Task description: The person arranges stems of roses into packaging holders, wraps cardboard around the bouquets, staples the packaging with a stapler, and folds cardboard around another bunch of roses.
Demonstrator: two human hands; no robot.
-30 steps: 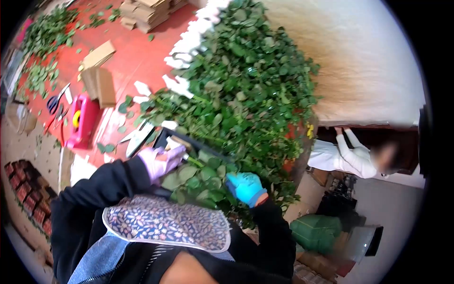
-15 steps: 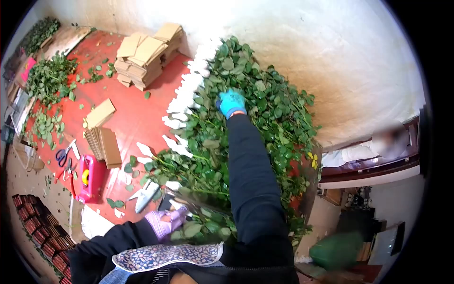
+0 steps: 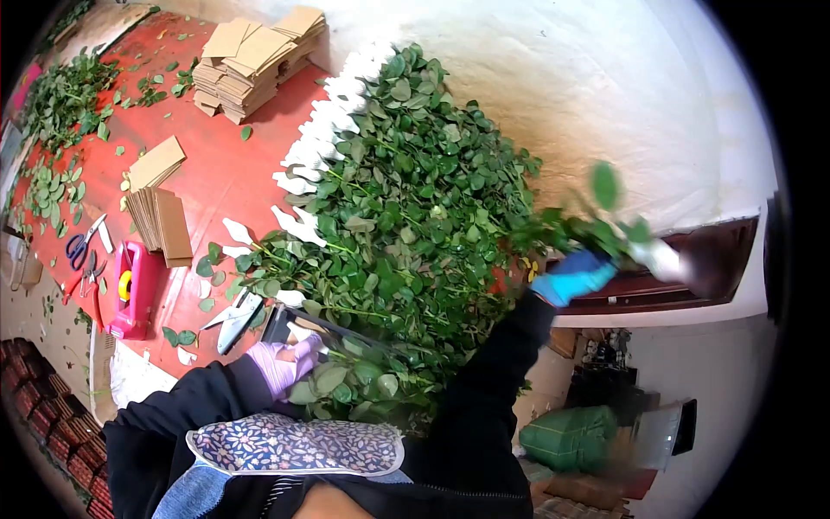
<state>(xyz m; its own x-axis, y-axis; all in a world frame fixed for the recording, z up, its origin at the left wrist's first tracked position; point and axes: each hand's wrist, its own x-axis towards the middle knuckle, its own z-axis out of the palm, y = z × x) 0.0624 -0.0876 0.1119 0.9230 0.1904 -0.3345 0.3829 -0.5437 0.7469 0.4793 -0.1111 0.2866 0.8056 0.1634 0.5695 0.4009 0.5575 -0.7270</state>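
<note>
My left hand (image 3: 285, 362), in a lilac glove, is closed at the black tray (image 3: 278, 327), around the top end of a leafy stem whose leaves (image 3: 346, 381) spread to the right. Out to the right, my right hand (image 3: 572, 278), in a blue glove, grips a leafy stem (image 3: 596, 232) with a white-covered head; motion blurs it. A large pile of leafy stems (image 3: 415, 190) lies between and beyond my hands, with white-wrapped heads (image 3: 333, 117) along its left edge. Grey-and-white shears (image 3: 238, 320) lie beside the tray.
On the red table (image 3: 216, 164) are a pink tape dispenser (image 3: 134, 290), scissors (image 3: 82, 245), red-handled pruners (image 3: 89, 281), cardboard pieces (image 3: 160, 223) and a cardboard stack (image 3: 251, 69). A green bundle (image 3: 569, 438) stands at the right. Another person (image 3: 666, 261), blurred, is behind my right hand.
My right hand went from the tray leaves to the upper pile, then swung right, now with a leafy stem in it. My left hand stays at the tray. The camera view has shifted.
</note>
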